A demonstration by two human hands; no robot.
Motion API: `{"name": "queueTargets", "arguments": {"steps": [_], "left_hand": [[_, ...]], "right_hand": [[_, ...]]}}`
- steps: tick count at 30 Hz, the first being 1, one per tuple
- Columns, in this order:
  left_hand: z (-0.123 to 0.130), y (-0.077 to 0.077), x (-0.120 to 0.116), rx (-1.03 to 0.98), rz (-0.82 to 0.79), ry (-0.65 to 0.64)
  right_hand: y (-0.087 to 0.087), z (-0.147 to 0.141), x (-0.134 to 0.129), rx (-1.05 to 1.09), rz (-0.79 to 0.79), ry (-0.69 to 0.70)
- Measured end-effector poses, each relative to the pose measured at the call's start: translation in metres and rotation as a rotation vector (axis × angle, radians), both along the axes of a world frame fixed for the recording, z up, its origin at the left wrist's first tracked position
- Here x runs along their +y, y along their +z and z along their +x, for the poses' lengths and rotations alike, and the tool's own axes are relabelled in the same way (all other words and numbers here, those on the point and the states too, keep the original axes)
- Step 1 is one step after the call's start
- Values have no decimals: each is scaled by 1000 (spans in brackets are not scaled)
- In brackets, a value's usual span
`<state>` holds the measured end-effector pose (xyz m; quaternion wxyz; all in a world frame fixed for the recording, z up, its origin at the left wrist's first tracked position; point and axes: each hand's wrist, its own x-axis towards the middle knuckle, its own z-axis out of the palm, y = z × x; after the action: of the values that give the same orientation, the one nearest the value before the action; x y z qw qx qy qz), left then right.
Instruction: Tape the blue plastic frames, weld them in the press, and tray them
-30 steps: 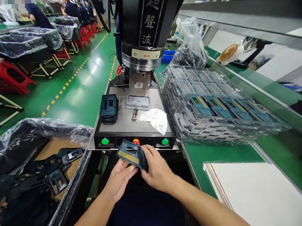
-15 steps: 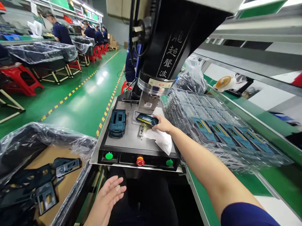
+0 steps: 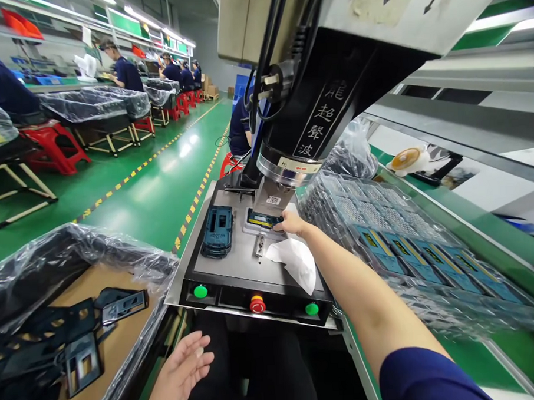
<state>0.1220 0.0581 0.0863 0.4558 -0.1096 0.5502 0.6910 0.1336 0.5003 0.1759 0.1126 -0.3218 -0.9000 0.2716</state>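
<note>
My right hand (image 3: 293,223) grips the right end of a dark teal plastic panel (image 3: 259,219) with a yellow strip. The panel lies in or on a pale fixture (image 3: 250,229), just below the metal horn (image 3: 269,195) of a black press. Part of its right end is hidden by my fingers. Low in front of the machine, my left hand (image 3: 186,368) hangs in the air, fingers apart and holding nothing. Several dark teal panels (image 3: 217,233) are stacked on the machine's plate to the left. A crumpled white cloth (image 3: 298,263) rests near my right wrist.
Two green buttons (image 3: 201,292) and a red stop button (image 3: 257,304) line the machine's front. At left stands a plastic-lined bin (image 3: 132,253) with black parts. Stacked clear trays (image 3: 337,191) hold several teal panels at right. Co-workers (image 3: 128,70) sit across the aisle.
The panel in my right hand has gone from tilted to lying flatter at the fixture. My left hand has moved slightly down and left. The camera view has shifted a little.
</note>
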Motion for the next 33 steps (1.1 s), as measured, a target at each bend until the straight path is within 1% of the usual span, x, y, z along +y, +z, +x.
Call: {"name": "queueTargets", "arguments": {"steps": [4, 8, 11, 14, 17, 19, 20, 22, 24, 26, 28, 30, 33], "left_hand": [[1, -7, 2, -8, -11, -7], [3, -11, 5, -1, -20, -15], [5, -11, 5, 7, -17, -17], [9, -10, 5, 17, -19, -10], [13, -11, 6, 23, -28, -17], [12, -15, 8, 60, -50, -24], [10, -17, 8, 107, -68, -27], [3, -22, 8, 282, -108, -53], [-8, -24, 5, 513, -155, -135], [-19, -22, 2, 764, -228, -246], [-27, -18, 2, 991, -310, -337], [-31, -14, 8, 1166, -359, -394], [-29, -15, 23, 1289, -393, -472]], "right_hand": [[-10, 1, -11, -48, 135, 67], [-20, 2, -30, -67, 282, 69], [-25, 2, -46, -80, 348, 79], [-25, -1, -57, -98, 377, 97], [-22, -3, -64, -101, 403, 62], [-18, -2, -71, -76, 427, 41], [-16, 1, -77, -54, 441, 38], [-13, 11, -94, 3, 468, 45], [-13, 28, -118, 60, 489, 63], [-18, 53, -145, 96, 494, 82], [-29, 84, -168, 110, 488, 93], [-44, 116, -184, 131, 481, 83], [-72, 157, -192, 155, 490, -21]]}}
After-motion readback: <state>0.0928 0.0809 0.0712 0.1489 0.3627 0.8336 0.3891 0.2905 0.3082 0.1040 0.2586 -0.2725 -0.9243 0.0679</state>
